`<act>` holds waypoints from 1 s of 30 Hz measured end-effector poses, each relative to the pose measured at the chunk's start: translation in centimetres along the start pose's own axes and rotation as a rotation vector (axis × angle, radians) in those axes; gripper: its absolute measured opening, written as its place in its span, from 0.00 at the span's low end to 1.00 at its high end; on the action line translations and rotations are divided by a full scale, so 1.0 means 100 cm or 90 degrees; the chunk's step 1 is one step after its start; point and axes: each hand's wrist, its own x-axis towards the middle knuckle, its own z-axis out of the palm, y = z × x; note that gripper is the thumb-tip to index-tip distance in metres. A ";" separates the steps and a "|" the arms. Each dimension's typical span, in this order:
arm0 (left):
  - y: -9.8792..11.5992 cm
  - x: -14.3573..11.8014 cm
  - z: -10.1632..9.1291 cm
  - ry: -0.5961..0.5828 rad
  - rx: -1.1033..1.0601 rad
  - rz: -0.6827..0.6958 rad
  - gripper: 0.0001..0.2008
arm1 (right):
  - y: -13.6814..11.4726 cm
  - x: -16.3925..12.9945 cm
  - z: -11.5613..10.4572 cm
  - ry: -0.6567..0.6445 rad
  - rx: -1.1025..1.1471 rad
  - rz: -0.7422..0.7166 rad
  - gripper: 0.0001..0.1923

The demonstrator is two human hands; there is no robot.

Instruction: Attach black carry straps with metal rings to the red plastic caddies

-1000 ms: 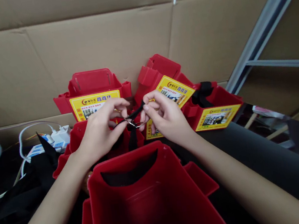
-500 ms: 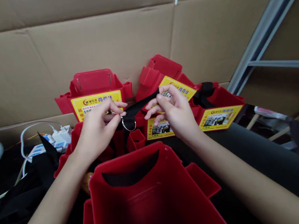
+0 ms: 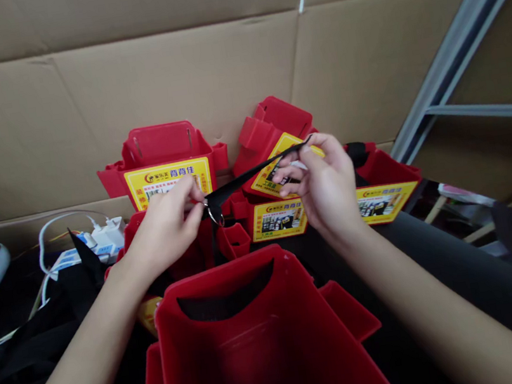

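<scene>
A black webbing strap (image 3: 253, 172) is stretched between my two hands, above a red plastic tool box (image 3: 254, 340). My left hand (image 3: 168, 221) pinches it beside a pair of metal rings (image 3: 214, 214), which hang where the strap loops through. My right hand (image 3: 325, 175) pinches the strap's free end between thumb and forefinger, its other fingers loosely spread. The near box faces me open side up, with side pockets, and a black strap (image 3: 228, 295) crosses inside its back wall.
Behind stand several more red boxes (image 3: 164, 143) with yellow labels (image 3: 279, 219), against a cardboard wall (image 3: 182, 81). Black straps (image 3: 34, 353) lie heaped at left, near a white power strip (image 3: 82, 253) with cables. A metal frame bar (image 3: 460, 46) slants at right.
My right hand has moved right and slightly up, drawing out a longer stretch of strap through the rings. My left hand has shifted slightly and still pinches by the rings.
</scene>
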 end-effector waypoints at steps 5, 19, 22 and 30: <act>-0.002 0.000 -0.001 0.033 0.068 -0.004 0.06 | -0.006 0.009 -0.008 0.093 0.012 -0.033 0.09; 0.008 -0.003 0.004 0.154 0.120 0.004 0.06 | -0.006 -0.021 0.011 -0.479 -0.017 0.304 0.08; 0.009 -0.004 0.007 0.145 0.100 0.012 0.06 | -0.005 -0.015 0.006 -0.457 -0.008 0.358 0.10; 0.005 -0.005 0.003 0.092 0.159 0.069 0.07 | -0.001 0.028 -0.032 -0.340 0.160 0.385 0.21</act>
